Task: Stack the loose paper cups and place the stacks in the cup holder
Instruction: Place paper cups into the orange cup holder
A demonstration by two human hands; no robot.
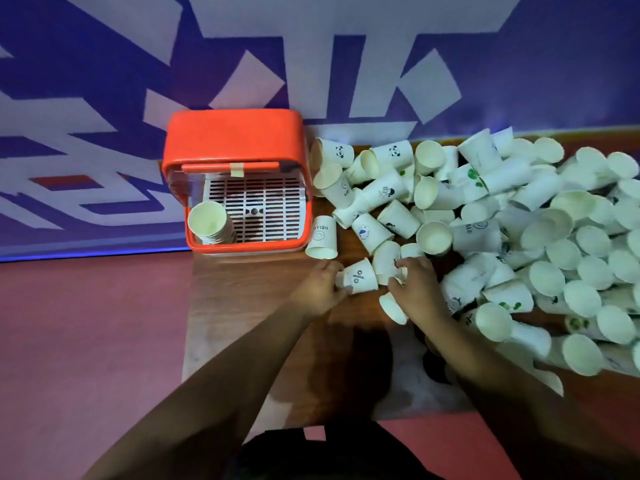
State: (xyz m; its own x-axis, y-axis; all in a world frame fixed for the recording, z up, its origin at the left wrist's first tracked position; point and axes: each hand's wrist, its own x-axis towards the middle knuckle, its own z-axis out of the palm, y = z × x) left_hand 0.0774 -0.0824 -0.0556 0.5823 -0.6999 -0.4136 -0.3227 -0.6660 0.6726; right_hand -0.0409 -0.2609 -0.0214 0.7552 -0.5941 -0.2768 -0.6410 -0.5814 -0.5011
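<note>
Nearest, dark clothing [329, 452] fills the bottom edge, and two bare forearms reach forward from it over the surface [242, 306], a brown wood-grain top whose left edge meets a reddish floor [86, 323]. The left hand [317, 289] grips a white cup marked "%" [358, 280] by its base end, with the cup lying on its side and its mouth turned to the right. The right hand [415, 289] is just beside it, fingers and thumb curled about a second cup [385, 259] that touches the "%" cup. A third cup [393, 308] lies under the right wrist, its mouth toward the camera. To the right, the heap of loose cups [519, 237] covers the surface as far as the frame edge; the cups lie tilted at all angles, some printed with pandas or green leaves. A cup printed "HELLO" [322, 237] sits just beside the right wall of the cup holder [235, 133]. The holder is an orange box with a clear front lid, standing at the far left corner of the surface against the wall. A strip of tape [237, 169] is fixed to the lid edge. Inside, a white slotted tray [263, 209] carries one stack of cups [209, 225] in its near left corner. Beyond, the wall [346, 64] bears a purple and white angular graphic.
</note>
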